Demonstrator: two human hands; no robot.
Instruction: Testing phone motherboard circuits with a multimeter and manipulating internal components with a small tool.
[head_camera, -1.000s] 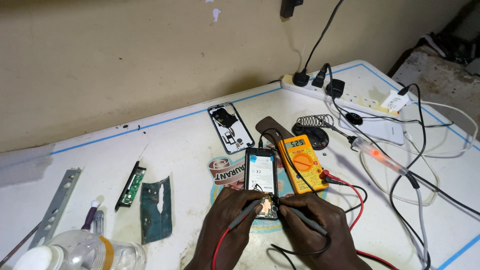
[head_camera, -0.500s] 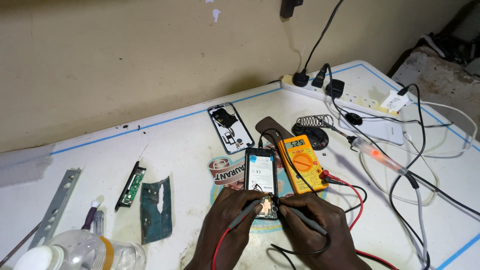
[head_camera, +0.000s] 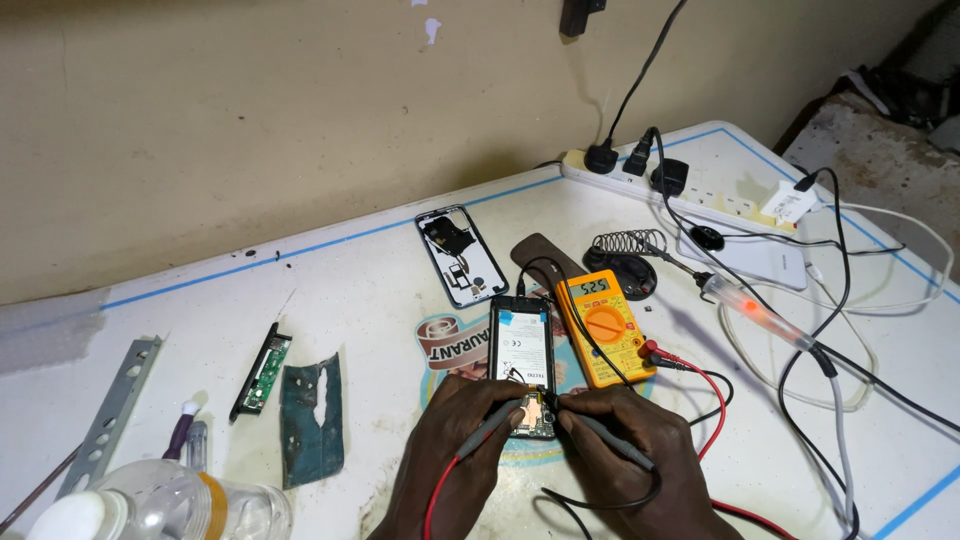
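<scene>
Table (head_camera: 330, 290): white top with a thin blue border line, filling the lower two thirds of the frame; a tan wall stands behind it.
Power strip (head_camera: 690, 195): white, upper right of the frame, with black plugs in it and black and white cables trailing to the right edge.
Plastic bottle (head_camera: 165, 510): clear, lying at the lower left corner.
Left hand (head_camera: 455, 455): bottom centre, fingers closed around the red-lead probe (head_camera: 490, 432), whose tip rests on the phone's lower end.
Right hand (head_camera: 635, 450): bottom centre, just right of the left hand, fingers closed around the black-lead probe (head_camera: 612, 443), its tip meeting the same lower end.
Multimeter (head_camera: 603, 325): yellow with an orange dial, centre of the frame, just right of the phone; its display is lit.
Opened phone (head_camera: 522, 350): black, back removed, lying flat at centre on a round printed sticker; its lower end sits between the two hands.
Phone back frame (head_camera: 460, 255): above and left of the phone, well apart from both hands.
Green circuit board (head_camera: 263, 368): narrow strip, left of centre.
</scene>
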